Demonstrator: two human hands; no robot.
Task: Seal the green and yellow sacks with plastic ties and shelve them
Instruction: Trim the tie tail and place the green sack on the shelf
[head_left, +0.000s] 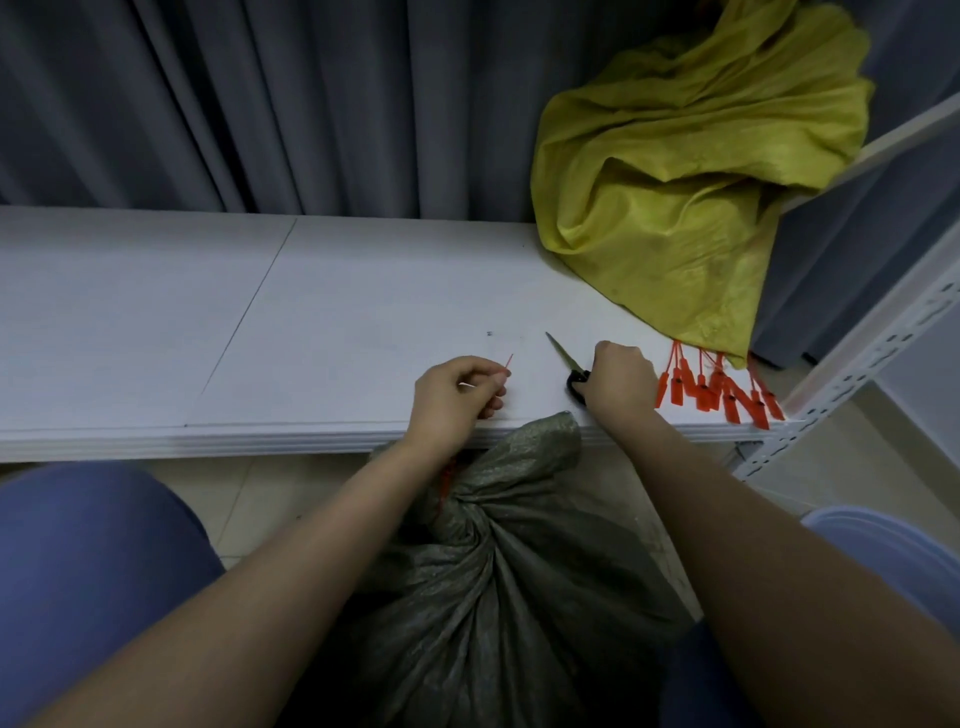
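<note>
Green sack (498, 587): on the floor between the person's knees, just below the shelf edge; neck gathered tight, an orange tie (448, 475) showing at its left side, partly hidden by the forearm.
Left hand (457, 397): fingers curled shut, pinching a short red strip (508, 362) that pokes up from thumb and forefinger. Looks like a trimmed tie tail.
Right hand (623, 379): closed over the dark handles of scissors (563, 356); blades lie together on the board, tip pointing away.
Step in hand: green sack reads as sealed and trimmed; tool and offcut are at the setting-down stage, by my judgement.
Next move: let go of both, lift the green sack onto the shelf, then pull the yellow one in and take a fresh tie.
Yellow sack (691, 176): slumped at the right end of the shelf, mouth loose, not yet tied.
Spare ties (722, 389): orange bundle at the right front corner, tails under the yellow sack's edge.
Shelf (260, 322): white boards, one seam, bare on the left; white slotted upright (852, 374) at right.
Room: grey curtain (260, 104) behind, pale tiled floor.
</note>
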